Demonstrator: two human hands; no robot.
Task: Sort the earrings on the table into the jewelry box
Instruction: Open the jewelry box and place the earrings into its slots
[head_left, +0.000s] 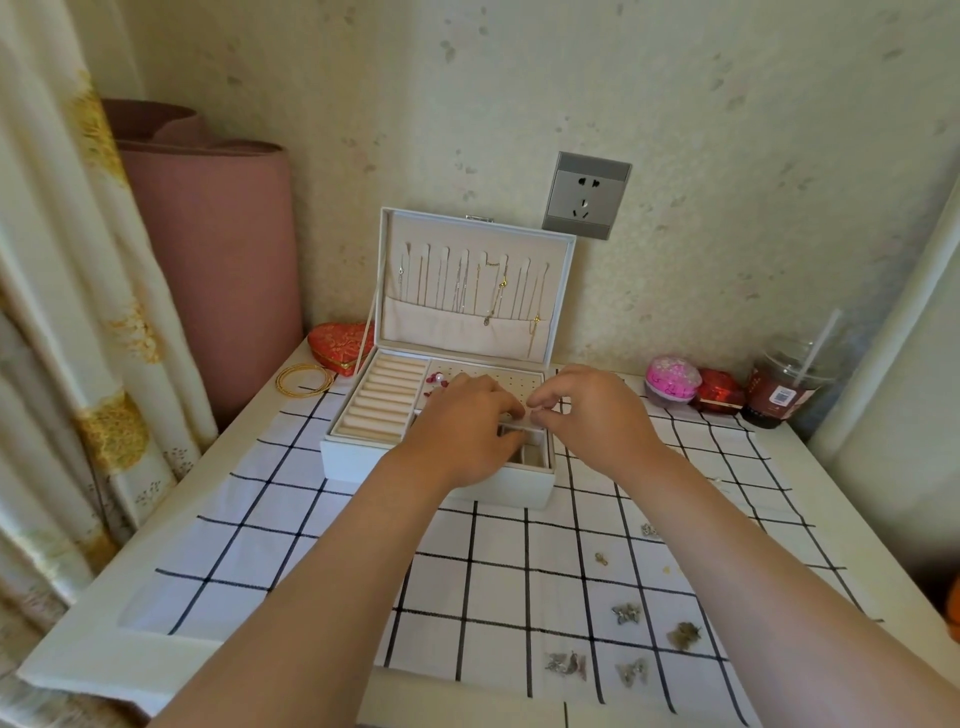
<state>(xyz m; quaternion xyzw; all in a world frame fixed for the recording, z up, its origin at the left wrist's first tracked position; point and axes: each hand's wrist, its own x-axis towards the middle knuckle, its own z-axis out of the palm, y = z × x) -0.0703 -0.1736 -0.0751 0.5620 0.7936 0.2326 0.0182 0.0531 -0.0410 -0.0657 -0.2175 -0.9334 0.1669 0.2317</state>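
Several earrings (626, 613) are seen on the checked cloth (260, 545), near right, apart from the open white jewelry box (363, 460). Left hand (467, 421) is curled over its front compartments with the fingertips hidden, so grasp cannot be told. Right hand (592, 410): thumb and forefinger nearly pinched, contents too small to tell. Barcode label on the drink cup (779, 395) is unreadable.

Soft, even daylight makes the scene bright, with only faint shadows on the worktop (104, 618). Wide-angle distortion bows the curtain (57, 322) along the left edge. The small earrings (626, 613) look slightly blurred.
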